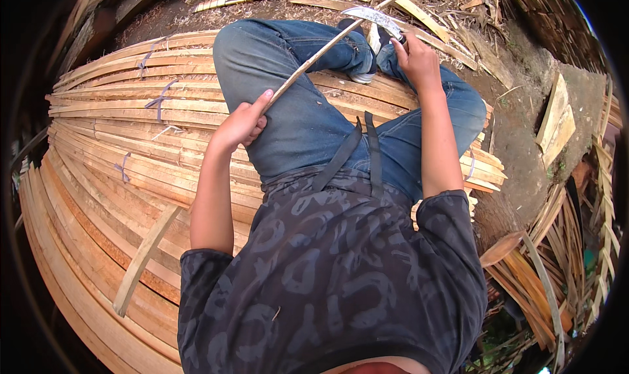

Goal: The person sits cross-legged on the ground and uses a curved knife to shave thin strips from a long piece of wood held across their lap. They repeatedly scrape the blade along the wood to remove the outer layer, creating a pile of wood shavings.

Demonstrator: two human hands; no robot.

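Observation:
My left hand is closed round the near end of a long, thin wooden stick, above my left thigh. The stick slants up and away to the right, past the top edge of the view. My right hand grips a knife with a curved, pale metal blade. Its handle is mostly hidden in my fingers. The blade points left and lies across the stick, near its far part; whether it touches the wood I cannot tell.
I sit cross-legged on bundled wooden strips tied with purple bands. A short slat lies across the boards at left. Offcuts and shavings litter the ground ahead. A split wood piece and dry palm leaves are at right.

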